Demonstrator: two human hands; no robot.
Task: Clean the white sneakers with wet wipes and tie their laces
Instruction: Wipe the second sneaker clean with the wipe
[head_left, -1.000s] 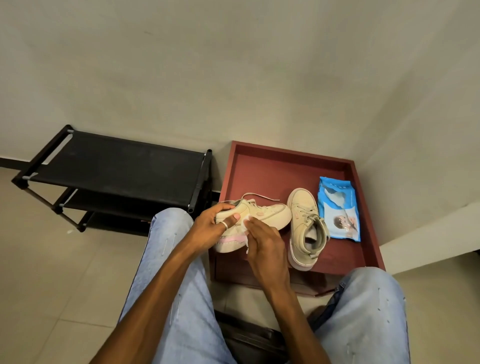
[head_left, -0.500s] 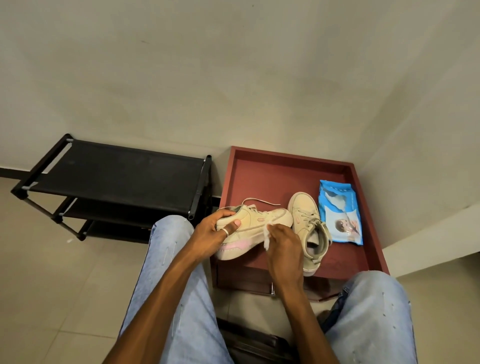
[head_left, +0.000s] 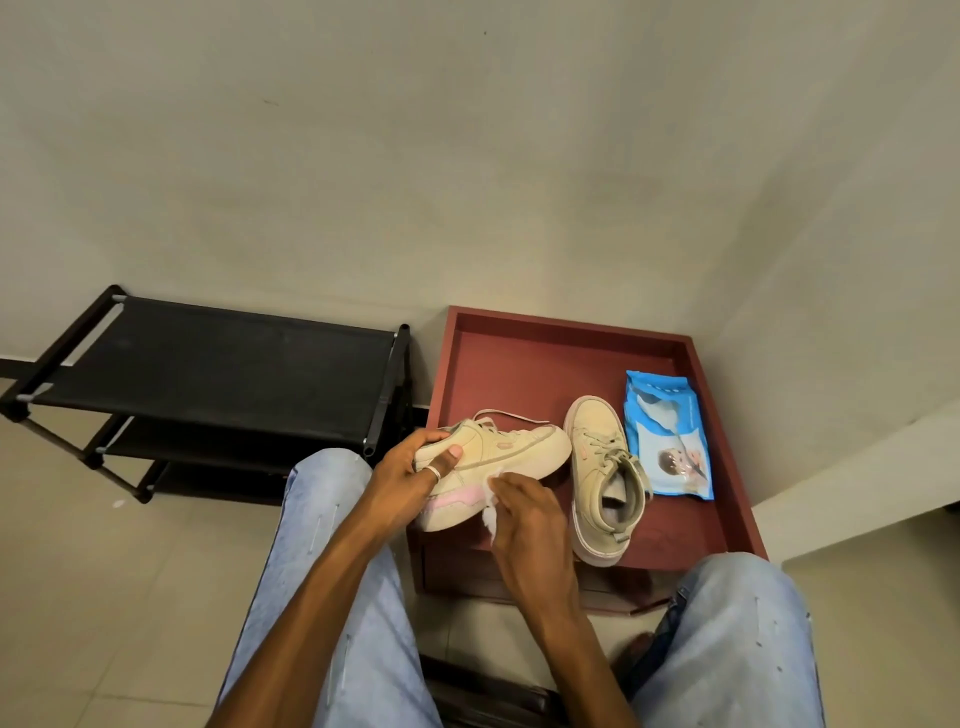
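Observation:
My left hand (head_left: 410, 475) grips the heel end of a white sneaker (head_left: 511, 449) with a pink stripe on its sole, held on its side above the near left corner of the red tray (head_left: 519, 358). My right hand (head_left: 524, 514) holds a crumpled white wet wipe (head_left: 491, 514) against the sneaker's sole edge. One loose lace (head_left: 511, 414) trails off the sneaker's top. The second white sneaker (head_left: 602, 480) stands upright on the tray, toe pointing away, laces loose. A blue pack of wet wipes (head_left: 667, 434) lies to its right.
A black shoe rack (head_left: 208, 358) stands on the left against the wall. My knees in light jeans (head_left: 332, 525) frame the tray from both sides. The wall corner and a low ledge (head_left: 857, 478) close in on the right. Pale floor tiles (head_left: 78, 571) spread to the left.
My right hand with the wipe slid left along the sole, from near the toe back toward the pink stripe. The left hand keeps the same grip on the sneaker.

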